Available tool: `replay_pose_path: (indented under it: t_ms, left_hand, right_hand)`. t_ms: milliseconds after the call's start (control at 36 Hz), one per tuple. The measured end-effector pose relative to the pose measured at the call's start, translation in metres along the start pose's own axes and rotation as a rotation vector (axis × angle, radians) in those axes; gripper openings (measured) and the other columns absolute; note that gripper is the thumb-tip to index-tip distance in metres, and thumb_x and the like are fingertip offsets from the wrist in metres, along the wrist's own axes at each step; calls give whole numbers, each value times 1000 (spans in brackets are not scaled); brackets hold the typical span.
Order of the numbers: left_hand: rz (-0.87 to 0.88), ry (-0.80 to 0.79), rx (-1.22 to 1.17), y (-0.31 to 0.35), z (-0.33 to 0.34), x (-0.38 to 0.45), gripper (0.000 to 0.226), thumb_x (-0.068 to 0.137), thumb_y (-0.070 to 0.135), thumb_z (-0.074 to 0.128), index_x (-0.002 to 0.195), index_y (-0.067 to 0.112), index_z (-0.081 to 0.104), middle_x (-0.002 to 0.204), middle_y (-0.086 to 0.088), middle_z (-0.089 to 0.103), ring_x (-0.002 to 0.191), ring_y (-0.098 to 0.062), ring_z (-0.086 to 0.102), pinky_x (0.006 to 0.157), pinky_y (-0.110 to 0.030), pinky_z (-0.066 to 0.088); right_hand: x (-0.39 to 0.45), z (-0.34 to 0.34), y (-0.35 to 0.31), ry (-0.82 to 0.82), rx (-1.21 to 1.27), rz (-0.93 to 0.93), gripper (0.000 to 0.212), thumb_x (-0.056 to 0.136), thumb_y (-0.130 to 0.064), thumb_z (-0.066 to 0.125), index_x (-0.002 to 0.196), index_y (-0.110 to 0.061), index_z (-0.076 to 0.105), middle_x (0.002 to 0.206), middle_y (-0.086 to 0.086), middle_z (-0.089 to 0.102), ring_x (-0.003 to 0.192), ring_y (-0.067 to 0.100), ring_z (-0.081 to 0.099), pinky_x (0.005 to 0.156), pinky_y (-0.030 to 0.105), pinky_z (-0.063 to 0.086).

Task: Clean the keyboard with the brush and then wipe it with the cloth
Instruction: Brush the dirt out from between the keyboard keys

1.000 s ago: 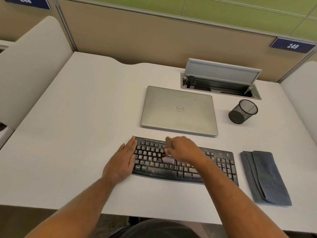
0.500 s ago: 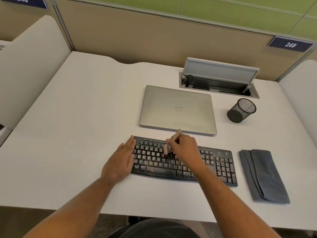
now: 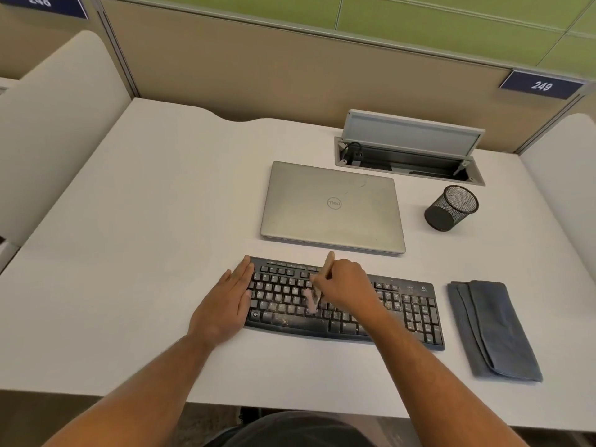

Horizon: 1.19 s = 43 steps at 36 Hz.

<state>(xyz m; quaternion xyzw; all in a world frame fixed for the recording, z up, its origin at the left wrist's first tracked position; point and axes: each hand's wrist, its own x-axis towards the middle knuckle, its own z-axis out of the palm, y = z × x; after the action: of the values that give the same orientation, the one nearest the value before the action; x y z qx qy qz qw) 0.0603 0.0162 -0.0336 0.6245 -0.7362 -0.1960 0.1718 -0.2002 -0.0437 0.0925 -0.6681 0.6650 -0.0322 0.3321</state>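
Brushing step in hand: right hand (image 3: 345, 285) grips the brush (image 3: 317, 285), wooden handle poking up past the knuckles toward the laptop (image 3: 332, 206), pale bristles down on the middle letter rows of the keyboard (image 3: 416, 314). Left hand (image 3: 225, 301) lies flat, fingers straight, pressing the keyboard's left end to steady it on the worktop (image 3: 129, 221). Keys near the space bar look dusty and speckled, numpad too, so brushing seems only partway done. Cloth (image 3: 493, 330) sits folded on the worktop just right of the keyboard, untouched; wipe step not yet begun. Next move likely calls for sweeping bristles across the lower rows and out to the numpad with the left end held down, then swapping brush for cloth. Mesh cup (image 3: 451, 208) stands well behind.
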Motion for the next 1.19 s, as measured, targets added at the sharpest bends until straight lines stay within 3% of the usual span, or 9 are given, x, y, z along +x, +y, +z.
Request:
replay_pose_path:
  t_ms: [167, 278, 444, 556, 750, 806, 861, 972, 1194]
  left_hand:
    - [-9, -5, 1, 1, -2, 0, 63, 101, 38, 16, 162, 24, 15, 168, 17, 2, 148, 12, 3, 123, -17, 1]
    - [-29, 7, -20, 8, -5, -1, 65, 98, 42, 13, 161, 24, 17, 167, 17, 4, 136, 27, -14, 117, -7, -7]
    - [-26, -8, -11, 1, -2, -1, 64, 100, 40, 15, 162, 25, 16, 168, 20, 1, 143, 20, -4, 122, -14, -1]
    - [4, 5, -7, 2, -2, 0, 63, 101, 39, 16, 162, 21, 20, 168, 16, 5, 148, 12, 6, 124, -19, 4]
    - [9, 15, -5, 0, 1, 0, 63, 101, 38, 16, 162, 20, 20, 169, 15, 6, 150, 5, 13, 125, -22, 7]
    - [15, 15, -4, -1, 2, 0, 63, 101, 37, 16, 162, 19, 19, 169, 15, 6, 151, 4, 13, 125, -24, 8]
    - [24, 14, 3, -2, 3, 0, 63, 102, 36, 17, 162, 18, 19, 169, 13, 6, 151, 4, 11, 126, -27, 10]
    - [28, 17, 6, -3, 3, 1, 62, 102, 34, 19, 162, 17, 20, 169, 11, 7, 152, 3, 11, 126, -28, 10]
    - [21, -3, 8, -2, 3, 1, 63, 102, 36, 16, 162, 19, 16, 169, 12, 5, 152, 4, 10, 125, -24, 6]
  right_hand:
    - [-3, -5, 0, 61, 143, -75, 22, 100, -34, 65, 92, -18, 78, 81, 0, 76, 65, 9, 65, 62, 29, 53]
    - [-10, -6, -1, -98, 105, -158, 11, 99, -35, 70, 104, -28, 77, 100, -15, 71, 91, 5, 64, 84, 28, 51]
    - [-4, -17, 2, -89, -119, -110, 16, 100, -34, 67, 97, -20, 74, 90, -8, 71, 79, 8, 62, 65, 23, 41]
    - [-2, -15, 7, 92, 7, -39, 30, 101, -35, 61, 88, -11, 74, 78, 2, 73, 72, 16, 69, 59, 23, 47]
    - [-3, 4, 18, 161, 98, 55, 44, 105, -32, 56, 75, -5, 74, 66, 8, 74, 61, 21, 73, 65, 33, 62]
    - [-1, 0, 19, 92, 86, 75, 36, 101, -27, 61, 76, -5, 73, 66, 7, 74, 61, 18, 74, 64, 29, 62]
    - [0, -5, 18, 83, 138, 66, 30, 97, -26, 65, 76, -7, 73, 68, 5, 75, 63, 17, 76, 70, 36, 65]
    - [-2, -3, 17, 218, 220, 48, 42, 101, -32, 58, 68, -12, 73, 63, 4, 74, 62, 21, 74, 69, 44, 63]
    - [-3, -3, 16, 78, 118, 65, 26, 96, -22, 64, 78, -6, 74, 66, 5, 75, 62, 18, 76, 69, 43, 65]
